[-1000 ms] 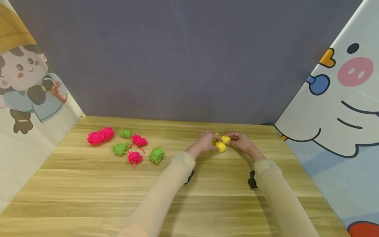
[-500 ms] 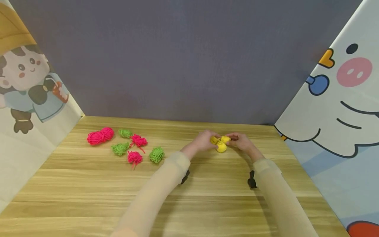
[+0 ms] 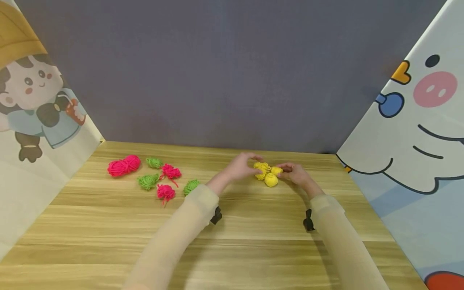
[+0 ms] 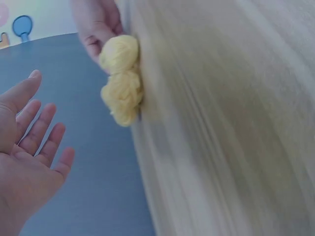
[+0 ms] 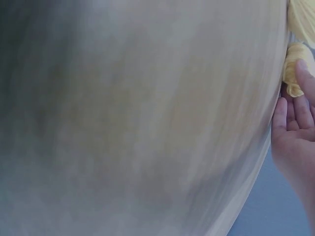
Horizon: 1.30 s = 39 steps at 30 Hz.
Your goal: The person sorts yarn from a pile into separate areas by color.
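Three yellow yarn balls lie bunched together at the back right of the table in the head view: a loose, loopy one (image 3: 262, 170) at left, a round one (image 3: 270, 180) in front, and a small one (image 3: 277, 170) at right. My right hand (image 3: 297, 174) pinches the small one between thumb and fingers; the right wrist view shows the thumb laid on this yarn ball (image 5: 294, 66). Just left of the bunch is my left hand (image 3: 240, 166). In the left wrist view the left hand (image 4: 37, 147) has spread fingers, holds nothing and is apart from the yarn.
At the left of the wooden table (image 3: 253, 249) lie a long pink yarn skein (image 3: 124, 166), two small pink yarn bundles (image 3: 166, 192) and three green yarn balls (image 3: 148, 182). The left sleeve partly covers the nearest green ball (image 3: 190, 187). A grey wall (image 3: 224, 80) stands behind.
My left hand has let go of the loopy yellow yarn ball and drawn back to the left, leaving it beside the others. My right hand has stayed at the small yellow ball.
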Each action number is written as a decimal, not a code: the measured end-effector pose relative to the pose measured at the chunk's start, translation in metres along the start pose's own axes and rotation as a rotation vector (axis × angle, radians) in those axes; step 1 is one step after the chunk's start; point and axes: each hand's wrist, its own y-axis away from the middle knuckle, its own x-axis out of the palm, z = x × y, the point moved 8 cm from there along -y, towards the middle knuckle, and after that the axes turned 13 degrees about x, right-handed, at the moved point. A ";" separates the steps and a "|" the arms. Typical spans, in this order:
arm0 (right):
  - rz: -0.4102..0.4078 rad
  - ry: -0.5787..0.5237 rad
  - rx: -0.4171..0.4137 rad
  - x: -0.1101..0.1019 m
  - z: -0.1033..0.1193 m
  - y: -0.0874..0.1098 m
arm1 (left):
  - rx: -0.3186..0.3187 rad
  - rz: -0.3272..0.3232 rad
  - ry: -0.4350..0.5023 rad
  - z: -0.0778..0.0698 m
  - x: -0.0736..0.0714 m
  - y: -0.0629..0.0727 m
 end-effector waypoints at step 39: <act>-0.013 0.018 0.024 0.000 0.001 0.002 | 0.049 -0.081 -0.119 -0.056 -0.094 0.083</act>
